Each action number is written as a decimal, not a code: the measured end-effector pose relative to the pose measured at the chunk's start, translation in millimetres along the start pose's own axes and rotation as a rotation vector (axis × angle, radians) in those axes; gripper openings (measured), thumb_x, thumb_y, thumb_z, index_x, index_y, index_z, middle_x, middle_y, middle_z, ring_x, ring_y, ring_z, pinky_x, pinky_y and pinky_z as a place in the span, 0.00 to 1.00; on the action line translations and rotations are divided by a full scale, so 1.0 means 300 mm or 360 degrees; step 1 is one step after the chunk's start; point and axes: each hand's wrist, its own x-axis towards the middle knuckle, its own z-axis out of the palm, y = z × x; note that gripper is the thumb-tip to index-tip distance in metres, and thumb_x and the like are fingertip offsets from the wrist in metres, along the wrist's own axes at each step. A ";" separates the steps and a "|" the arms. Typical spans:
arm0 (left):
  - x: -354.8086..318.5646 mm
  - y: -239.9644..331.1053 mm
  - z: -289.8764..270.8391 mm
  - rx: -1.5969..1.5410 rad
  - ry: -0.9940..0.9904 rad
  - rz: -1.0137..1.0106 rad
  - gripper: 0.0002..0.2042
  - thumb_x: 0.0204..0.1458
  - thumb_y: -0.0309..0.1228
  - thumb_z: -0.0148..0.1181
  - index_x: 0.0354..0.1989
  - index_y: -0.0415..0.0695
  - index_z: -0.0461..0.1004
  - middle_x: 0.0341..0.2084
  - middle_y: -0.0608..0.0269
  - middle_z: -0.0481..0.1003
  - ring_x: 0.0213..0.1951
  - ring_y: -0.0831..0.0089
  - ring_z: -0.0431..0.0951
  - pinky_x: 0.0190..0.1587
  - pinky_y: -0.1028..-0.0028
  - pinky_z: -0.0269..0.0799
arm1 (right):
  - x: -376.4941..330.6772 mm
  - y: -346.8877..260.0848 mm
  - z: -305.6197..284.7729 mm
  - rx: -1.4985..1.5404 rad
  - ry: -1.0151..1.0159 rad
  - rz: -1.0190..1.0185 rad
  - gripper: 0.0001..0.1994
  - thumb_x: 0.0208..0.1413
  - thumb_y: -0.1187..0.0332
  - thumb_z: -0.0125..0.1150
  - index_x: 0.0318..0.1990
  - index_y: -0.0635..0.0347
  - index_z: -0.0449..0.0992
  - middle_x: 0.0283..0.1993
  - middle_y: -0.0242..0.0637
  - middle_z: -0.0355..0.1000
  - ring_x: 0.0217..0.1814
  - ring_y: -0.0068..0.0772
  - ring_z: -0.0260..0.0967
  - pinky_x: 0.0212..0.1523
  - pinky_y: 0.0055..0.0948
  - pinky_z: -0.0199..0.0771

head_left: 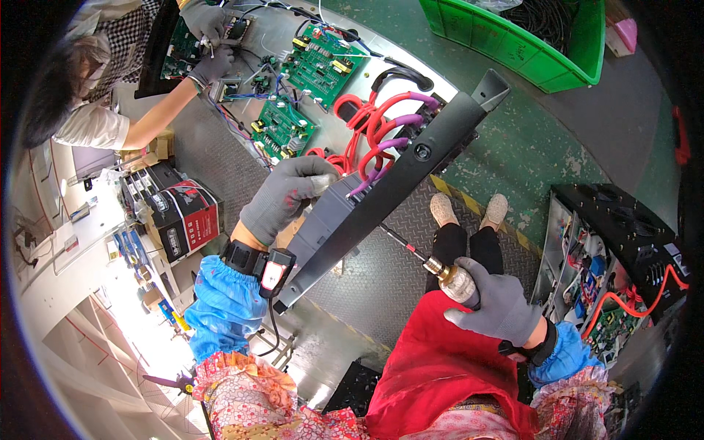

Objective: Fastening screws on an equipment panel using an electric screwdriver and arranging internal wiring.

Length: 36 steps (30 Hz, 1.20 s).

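My right hand (493, 304), in a grey glove, grips a screwdriver (460, 284) with a clear handle and brass-coloured collar. Its long thin shaft points up and left, the tip beside the lower edge of a long black metal panel (381, 192). My left hand (282, 194), also gloved, is closed with thumb and fingers together by a dark grey block (323, 224) behind the panel. What those fingers hold, if anything, I cannot make out. Thick red cables (358, 136) with purple sleeves run to the panel's back. The panel stands on a metal chassis plate (385, 70).
Green circuit boards (319, 64) lie on the plate. At upper left a co-worker's gloved hands (211, 66) handle wiring. A green bin (513, 45) with black cables stands upper right. Another black unit (620, 235) with an orange cable is at right. Printed boxes (183, 220) sit left.
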 end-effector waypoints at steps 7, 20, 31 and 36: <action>-0.005 0.012 0.010 -0.0127 -0.0013 -0.0022 0.10 0.52 0.28 0.63 0.41 0.38 0.78 0.38 0.65 0.77 0.41 0.78 0.75 0.46 0.79 0.68 | 0.001 0.002 0.003 -0.0009 0.0009 -0.0017 0.41 0.45 0.45 0.69 0.63 0.59 0.65 0.28 0.48 0.76 0.32 0.52 0.78 0.35 0.43 0.77; -0.001 0.013 0.016 -0.0084 0.0014 0.0009 0.11 0.53 0.28 0.63 0.43 0.38 0.78 0.38 0.66 0.78 0.41 0.77 0.76 0.47 0.78 0.69 | 0.003 0.013 0.009 -0.0101 0.0007 -0.0024 0.41 0.45 0.44 0.69 0.63 0.62 0.65 0.27 0.48 0.76 0.29 0.50 0.78 0.32 0.42 0.76; -0.007 0.014 0.019 -0.0149 0.0022 -0.0014 0.12 0.54 0.27 0.62 0.45 0.37 0.77 0.38 0.64 0.78 0.40 0.77 0.78 0.45 0.77 0.73 | -0.003 0.011 0.015 -0.0097 0.0037 -0.0049 0.41 0.46 0.43 0.67 0.62 0.62 0.65 0.27 0.49 0.76 0.30 0.51 0.78 0.33 0.43 0.76; -0.007 0.003 0.002 -0.0161 -0.0006 0.0025 0.12 0.54 0.27 0.63 0.46 0.37 0.76 0.38 0.64 0.79 0.39 0.77 0.78 0.45 0.77 0.74 | -0.005 0.005 0.016 -0.0080 0.0018 -0.0050 0.42 0.46 0.43 0.67 0.63 0.62 0.64 0.27 0.50 0.76 0.31 0.52 0.78 0.33 0.44 0.76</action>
